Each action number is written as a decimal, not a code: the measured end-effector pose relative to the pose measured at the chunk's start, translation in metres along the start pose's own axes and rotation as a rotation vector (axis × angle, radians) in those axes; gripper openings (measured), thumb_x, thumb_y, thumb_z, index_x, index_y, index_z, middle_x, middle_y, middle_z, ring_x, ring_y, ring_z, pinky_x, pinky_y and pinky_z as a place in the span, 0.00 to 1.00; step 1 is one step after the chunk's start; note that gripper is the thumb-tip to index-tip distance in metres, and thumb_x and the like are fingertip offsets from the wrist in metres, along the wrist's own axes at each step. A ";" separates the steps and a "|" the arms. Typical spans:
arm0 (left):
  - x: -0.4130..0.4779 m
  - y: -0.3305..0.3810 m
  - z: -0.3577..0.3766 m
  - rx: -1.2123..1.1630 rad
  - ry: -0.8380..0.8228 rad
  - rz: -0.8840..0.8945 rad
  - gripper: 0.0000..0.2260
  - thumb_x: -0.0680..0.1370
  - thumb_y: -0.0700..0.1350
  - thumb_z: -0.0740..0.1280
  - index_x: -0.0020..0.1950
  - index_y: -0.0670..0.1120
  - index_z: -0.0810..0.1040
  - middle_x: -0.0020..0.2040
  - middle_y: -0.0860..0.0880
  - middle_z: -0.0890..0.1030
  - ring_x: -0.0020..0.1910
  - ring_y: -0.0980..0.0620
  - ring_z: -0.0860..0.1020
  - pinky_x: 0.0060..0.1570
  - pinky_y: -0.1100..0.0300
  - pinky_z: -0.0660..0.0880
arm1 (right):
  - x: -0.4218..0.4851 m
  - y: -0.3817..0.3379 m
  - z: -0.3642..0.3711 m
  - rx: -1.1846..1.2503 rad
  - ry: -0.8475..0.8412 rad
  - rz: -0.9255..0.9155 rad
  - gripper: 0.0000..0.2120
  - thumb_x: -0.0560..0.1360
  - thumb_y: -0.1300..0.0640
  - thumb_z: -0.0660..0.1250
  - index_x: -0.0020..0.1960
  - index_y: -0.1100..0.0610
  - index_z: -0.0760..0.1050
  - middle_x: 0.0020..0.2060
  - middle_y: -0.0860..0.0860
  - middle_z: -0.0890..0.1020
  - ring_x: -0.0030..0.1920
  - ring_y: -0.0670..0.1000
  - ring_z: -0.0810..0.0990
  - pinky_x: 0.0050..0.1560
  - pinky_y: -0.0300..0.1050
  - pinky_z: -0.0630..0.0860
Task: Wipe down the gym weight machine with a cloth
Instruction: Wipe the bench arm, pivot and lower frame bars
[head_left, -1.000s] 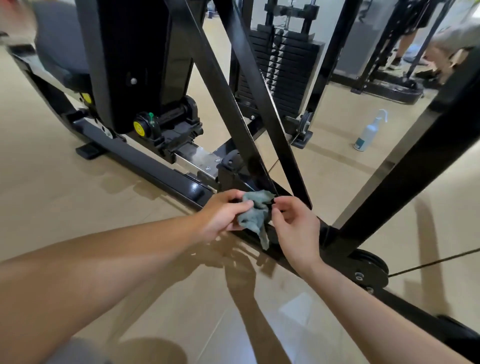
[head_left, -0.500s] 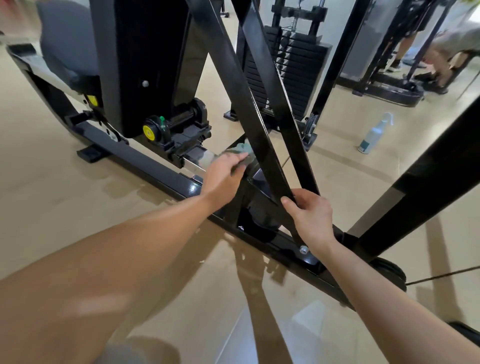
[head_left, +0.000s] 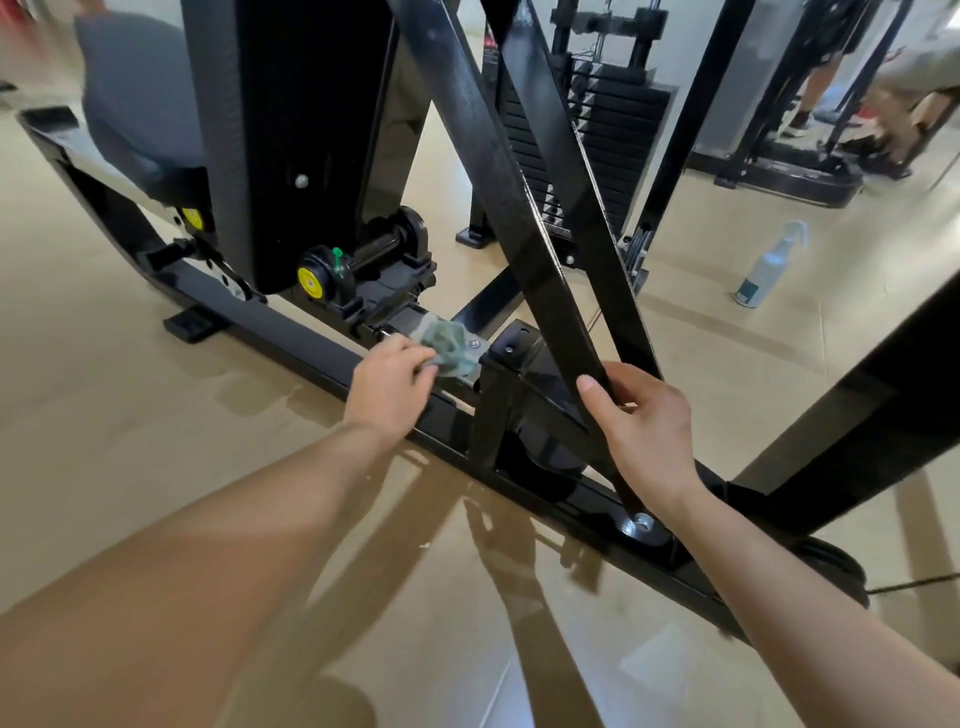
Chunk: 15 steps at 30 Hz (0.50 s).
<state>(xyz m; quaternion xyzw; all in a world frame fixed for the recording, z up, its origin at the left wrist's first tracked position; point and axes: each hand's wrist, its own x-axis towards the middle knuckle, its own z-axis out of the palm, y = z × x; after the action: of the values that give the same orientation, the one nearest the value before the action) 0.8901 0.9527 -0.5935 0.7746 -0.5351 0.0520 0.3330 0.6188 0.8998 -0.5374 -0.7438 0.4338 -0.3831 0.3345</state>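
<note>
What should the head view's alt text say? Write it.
A person's left hand holds a green cloth against a weight machine's base rail while the right hand grips a black diagonal bar. A spray bottle stands on the floor beyond.

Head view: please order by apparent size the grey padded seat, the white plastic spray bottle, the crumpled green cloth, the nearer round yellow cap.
1. Grey padded seat.
2. White plastic spray bottle and crumpled green cloth: about alike; the bottle is farther, so unranked.
3. Nearer round yellow cap.
</note>
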 end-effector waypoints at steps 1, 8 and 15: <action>0.006 -0.006 0.001 0.000 0.011 -0.060 0.12 0.82 0.45 0.66 0.63 0.43 0.83 0.58 0.45 0.80 0.58 0.45 0.78 0.60 0.51 0.72 | 0.002 0.000 0.002 0.004 0.006 -0.022 0.08 0.80 0.50 0.67 0.48 0.52 0.82 0.37 0.43 0.82 0.41 0.45 0.81 0.42 0.35 0.75; 0.027 -0.003 0.037 0.142 -0.189 -0.077 0.20 0.85 0.48 0.58 0.77 0.52 0.69 0.76 0.49 0.69 0.69 0.43 0.64 0.68 0.48 0.68 | 0.005 0.009 0.006 0.075 -0.028 0.038 0.11 0.79 0.47 0.67 0.43 0.52 0.79 0.30 0.38 0.76 0.37 0.40 0.77 0.42 0.32 0.70; 0.014 -0.003 0.037 0.154 -0.211 0.265 0.16 0.82 0.43 0.64 0.69 0.52 0.79 0.72 0.55 0.75 0.67 0.47 0.68 0.66 0.49 0.66 | 0.003 0.011 0.009 0.113 -0.004 0.015 0.12 0.80 0.47 0.67 0.47 0.56 0.82 0.31 0.39 0.78 0.38 0.42 0.79 0.44 0.37 0.72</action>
<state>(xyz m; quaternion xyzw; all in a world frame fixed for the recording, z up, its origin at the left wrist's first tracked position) 0.8885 0.9211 -0.6170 0.7217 -0.6588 0.0546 0.2051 0.6233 0.8944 -0.5499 -0.7211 0.4166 -0.4029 0.3795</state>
